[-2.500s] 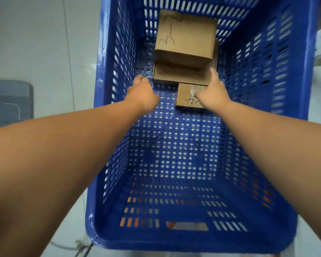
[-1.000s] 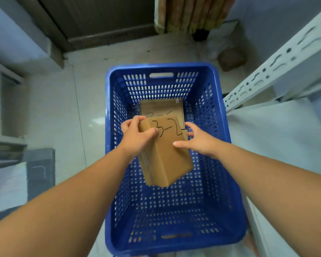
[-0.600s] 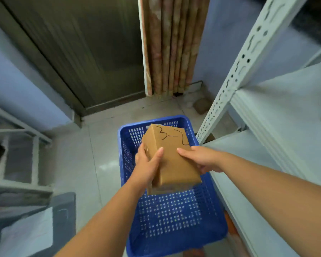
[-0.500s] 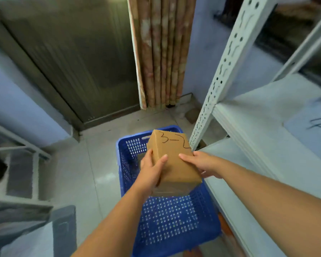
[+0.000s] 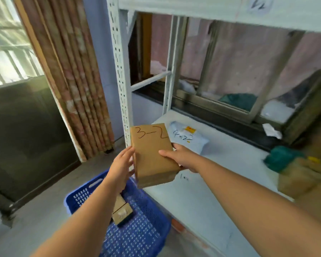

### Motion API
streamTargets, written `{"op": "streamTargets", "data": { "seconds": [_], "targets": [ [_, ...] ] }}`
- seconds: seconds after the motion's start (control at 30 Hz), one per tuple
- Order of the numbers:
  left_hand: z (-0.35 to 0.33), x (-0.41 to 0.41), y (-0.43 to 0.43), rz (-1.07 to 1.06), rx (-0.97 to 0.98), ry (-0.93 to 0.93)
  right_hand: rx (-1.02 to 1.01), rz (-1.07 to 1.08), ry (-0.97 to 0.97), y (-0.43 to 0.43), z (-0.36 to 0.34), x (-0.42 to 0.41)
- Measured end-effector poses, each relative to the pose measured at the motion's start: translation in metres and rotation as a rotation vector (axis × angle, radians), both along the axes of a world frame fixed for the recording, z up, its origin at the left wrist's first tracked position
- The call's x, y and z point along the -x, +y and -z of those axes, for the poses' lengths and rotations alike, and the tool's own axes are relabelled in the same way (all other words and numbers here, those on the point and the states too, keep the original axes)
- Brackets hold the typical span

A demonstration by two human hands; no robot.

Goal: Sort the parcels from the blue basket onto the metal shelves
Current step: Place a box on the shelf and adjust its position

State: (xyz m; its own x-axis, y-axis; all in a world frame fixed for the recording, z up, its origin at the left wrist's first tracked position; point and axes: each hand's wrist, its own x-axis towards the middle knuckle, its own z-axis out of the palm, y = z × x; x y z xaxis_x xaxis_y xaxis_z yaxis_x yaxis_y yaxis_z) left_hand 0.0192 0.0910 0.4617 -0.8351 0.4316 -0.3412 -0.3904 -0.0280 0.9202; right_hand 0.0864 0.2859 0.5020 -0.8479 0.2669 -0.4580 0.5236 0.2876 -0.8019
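Observation:
A brown cardboard parcel [image 5: 152,154] marked "3-2" is held in the air at the front left corner of the white metal shelf [image 5: 202,201]. My right hand [image 5: 180,158] grips its right side, thumb on top and fingers underneath. My left hand [image 5: 121,168] lies flat against its left side with straight fingers. Below on the floor stands the blue basket [image 5: 143,236], with two small cardboard parcels [image 5: 121,213] still inside, partly hidden by my left forearm.
A white mailer bag [image 5: 189,139] marked "4-22" lies on the shelf just behind the parcel. Green and brown parcels [image 5: 293,167] sit at the shelf's right. A perforated upright post [image 5: 120,71] stands left of the parcel; another shelf board [image 5: 220,10] is overhead.
The parcel came up out of the basket and moved right to the shelf's edge. My left hand's thumb has come off its top, and the view has risen to the shelf.

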Motion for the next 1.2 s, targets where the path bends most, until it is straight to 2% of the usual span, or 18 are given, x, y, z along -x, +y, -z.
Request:
{"op": "streamTargets", "data": {
  "seconds": [0.1, 0.17, 0.33, 0.43, 0.6, 0.7, 0.87, 1.1, 1.2],
  "targets": [
    [-0.032, -0.027, 0.036, 0.069, -0.100, -0.058, -0.030, 0.074, 0.046, 0.031, -0.033, -0.050],
    [-0.050, -0.050, 0.061, 0.123, -0.094, -0.079, -0.057, 0.111, 0.051, 0.051, -0.047, -0.087],
    [-0.083, -0.108, 0.121, 0.306, -0.071, -0.052, -0.112, 0.251, 0.065, 0.097, -0.072, -0.177],
    [-0.099, -0.147, 0.149, 0.439, -0.129, -0.022, -0.156, 0.340, 0.082, 0.117, -0.085, -0.231],
    [-0.113, -0.226, 0.188, 0.479, -0.245, -0.053, -0.232, 0.460, 0.173, 0.145, -0.102, -0.325],
    [-0.121, -0.283, 0.209, 0.540, -0.240, -0.012, -0.228, 0.503, 0.197, 0.160, -0.108, -0.389],
    [-0.155, -0.370, 0.226, 0.538, -0.190, 0.099, -0.264, 0.509, 0.217, 0.172, -0.131, -0.481],
    [-0.204, -0.426, 0.218, 0.431, -0.346, 0.100, -0.281, 0.479, 0.268, 0.169, -0.196, -0.537],
    [-0.228, -0.432, 0.213, 0.367, -0.454, 0.055, -0.253, 0.491, 0.384, 0.161, -0.222, -0.539]
  ]
}}
